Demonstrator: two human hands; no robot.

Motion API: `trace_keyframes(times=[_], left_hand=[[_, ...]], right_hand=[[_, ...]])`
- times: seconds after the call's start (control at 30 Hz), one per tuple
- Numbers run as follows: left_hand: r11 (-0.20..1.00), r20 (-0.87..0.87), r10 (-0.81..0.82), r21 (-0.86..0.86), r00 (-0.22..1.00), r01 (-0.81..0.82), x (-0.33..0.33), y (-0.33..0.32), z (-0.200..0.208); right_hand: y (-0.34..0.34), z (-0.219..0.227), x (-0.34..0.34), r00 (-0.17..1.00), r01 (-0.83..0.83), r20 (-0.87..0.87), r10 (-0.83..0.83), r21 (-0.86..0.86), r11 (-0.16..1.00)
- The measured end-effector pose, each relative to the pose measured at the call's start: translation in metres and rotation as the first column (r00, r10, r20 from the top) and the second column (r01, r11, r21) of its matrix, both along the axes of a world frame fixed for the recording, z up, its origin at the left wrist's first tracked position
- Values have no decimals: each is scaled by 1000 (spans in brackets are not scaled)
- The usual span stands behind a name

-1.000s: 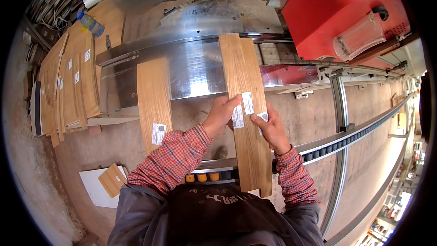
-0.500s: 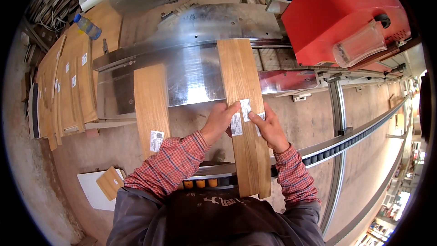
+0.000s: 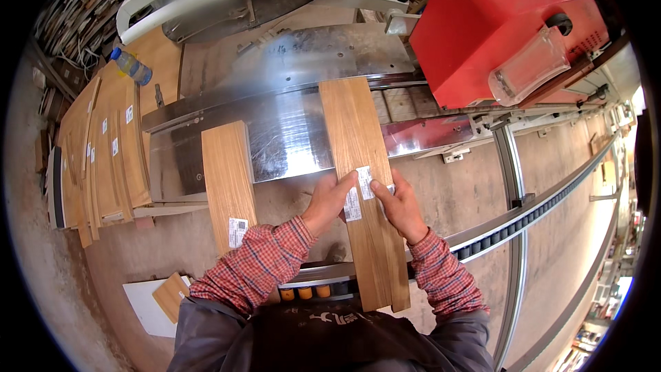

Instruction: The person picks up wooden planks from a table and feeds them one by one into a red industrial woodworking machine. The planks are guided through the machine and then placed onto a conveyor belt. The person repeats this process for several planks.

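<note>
Between my hands is a stack of long wooden boards (image 3: pixel 352 120) with white printed labels. Its far end rests on the machine's metal table and its near end reaches my apron. My left hand (image 3: pixel 330 201) grips the left edge, thumb on top beside a label. From the right edge my right hand (image 3: pixel 401 208) closes on the same boards, thumb on the upper face. A lower board (image 3: pixel 399 269) sticks out slightly along the right side. The fingers under the boards are hidden. Left of them, another labelled wooden board (image 3: pixel 226 172) lies partly on the metal table, its near end behind my left sleeve.
The metal table (image 3: pixel 289 145) stands ahead, beside a red machine housing (image 3: pixel 502 27) with a clear plastic cover. Wide wooden panels (image 3: pixel 131 158) and a bottle (image 3: pixel 132 67) are at left. A roller rail (image 3: pixel 509 226) curves along the right; a white panel (image 3: pixel 148 306) lies on the floor.
The view has tilted, so most of the scene sits lower. Both hands keep their hold on the boards; the right hand now covers more of the label at the right edge.
</note>
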State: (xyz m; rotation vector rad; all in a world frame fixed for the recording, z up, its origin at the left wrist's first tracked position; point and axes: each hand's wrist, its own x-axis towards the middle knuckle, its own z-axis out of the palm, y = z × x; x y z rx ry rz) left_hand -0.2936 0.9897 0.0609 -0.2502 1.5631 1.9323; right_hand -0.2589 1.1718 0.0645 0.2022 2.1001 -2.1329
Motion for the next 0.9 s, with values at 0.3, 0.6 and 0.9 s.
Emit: trace_keyframes(times=[0.3, 0.6, 0.9], left_hand=[[1000, 30, 12, 24, 999, -13, -1, -2, 6], [996, 29, 31, 78, 999, -33, -3, 1, -7], [997, 30, 34, 73, 999, -36, -1, -2, 2]], right_hand=[[-4, 7, -1, 996, -17, -77, 39, 266, 964], [1, 12, -4, 998, -26, -44, 44, 353, 935], [-6, 9, -4, 1000, -10, -18, 16, 272, 962]])
